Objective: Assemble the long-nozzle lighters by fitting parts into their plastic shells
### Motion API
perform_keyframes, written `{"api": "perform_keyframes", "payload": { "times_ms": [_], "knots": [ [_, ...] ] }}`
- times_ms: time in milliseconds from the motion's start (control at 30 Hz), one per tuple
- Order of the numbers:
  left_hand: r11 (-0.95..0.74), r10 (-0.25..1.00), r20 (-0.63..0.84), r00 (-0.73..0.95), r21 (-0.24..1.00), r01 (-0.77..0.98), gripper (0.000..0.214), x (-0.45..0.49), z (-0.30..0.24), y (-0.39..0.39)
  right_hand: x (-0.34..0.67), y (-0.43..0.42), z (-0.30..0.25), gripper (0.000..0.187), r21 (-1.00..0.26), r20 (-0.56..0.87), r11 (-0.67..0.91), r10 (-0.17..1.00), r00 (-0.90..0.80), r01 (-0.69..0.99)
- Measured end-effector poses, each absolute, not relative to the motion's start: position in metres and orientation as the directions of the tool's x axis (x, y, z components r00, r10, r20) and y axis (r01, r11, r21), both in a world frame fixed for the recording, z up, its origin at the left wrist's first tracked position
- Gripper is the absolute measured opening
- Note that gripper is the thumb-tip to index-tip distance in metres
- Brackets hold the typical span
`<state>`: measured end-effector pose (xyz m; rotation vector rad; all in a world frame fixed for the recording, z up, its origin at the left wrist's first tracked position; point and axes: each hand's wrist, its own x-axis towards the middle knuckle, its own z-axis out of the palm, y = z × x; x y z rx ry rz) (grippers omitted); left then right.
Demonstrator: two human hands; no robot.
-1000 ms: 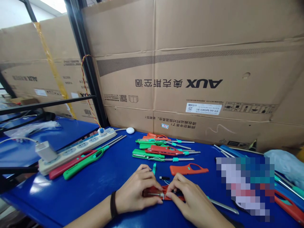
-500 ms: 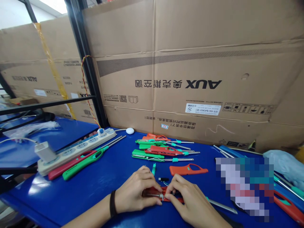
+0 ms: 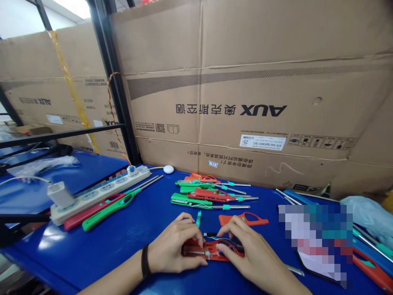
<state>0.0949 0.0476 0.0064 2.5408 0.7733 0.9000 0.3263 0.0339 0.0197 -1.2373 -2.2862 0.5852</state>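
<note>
A red lighter (image 3: 211, 250) lies with its casing laid open, showing a clear tank and a small white fitting inside. My left hand (image 3: 178, 243) closes around its left end, thumb below and fingers above. Over the right part of the lighter hovers my right hand (image 3: 245, 246), thumb and index finger apart, the fingertips close to a small black cylinder (image 3: 211, 235) with thin wires. The lighter's metal tube (image 3: 295, 270) sticks out beyond my right wrist. Just above the hands are a teal trigger piece (image 3: 198, 219) and a loose red casing half (image 3: 258, 221).
Several opened red and green lighters (image 3: 211, 196) lie at the back. To the left, a white power strip (image 3: 101, 191) sits beside a closed green lighter (image 3: 101, 217) and a red one. More lighters (image 3: 373, 266) lie at right by a blurred patch. A cardboard box (image 3: 230, 49) walls the back.
My right thumb and fingers have come apart from the white fitting and lifted off toward the black cylinder, uncovering the casing's middle. My left hand keeps its hold on the lighter.
</note>
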Motion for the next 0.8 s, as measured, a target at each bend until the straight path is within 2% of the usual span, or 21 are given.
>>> {"api": "perform_keyframes", "payload": {
  "times_ms": [133,600,800],
  "knots": [
    [-0.794,0.594,0.465,0.656,0.471,0.385,0.028,0.095,0.006,0.048,0.330,0.039,0.015,0.010,-0.518,0.190,0.473,0.876,-0.443,0.713],
    [-0.769,0.629,0.426,0.650,0.459,0.444,0.023,0.095,0.010,0.046,0.325,0.037,0.016,0.012,-0.458,0.281,0.534,0.845,-0.454,0.710],
    [-0.752,0.658,0.434,0.616,0.423,0.506,0.024,0.093,0.009,0.049,0.323,0.032,0.018,0.012,-0.436,0.263,0.548,0.836,-0.481,0.714]
  ]
}}
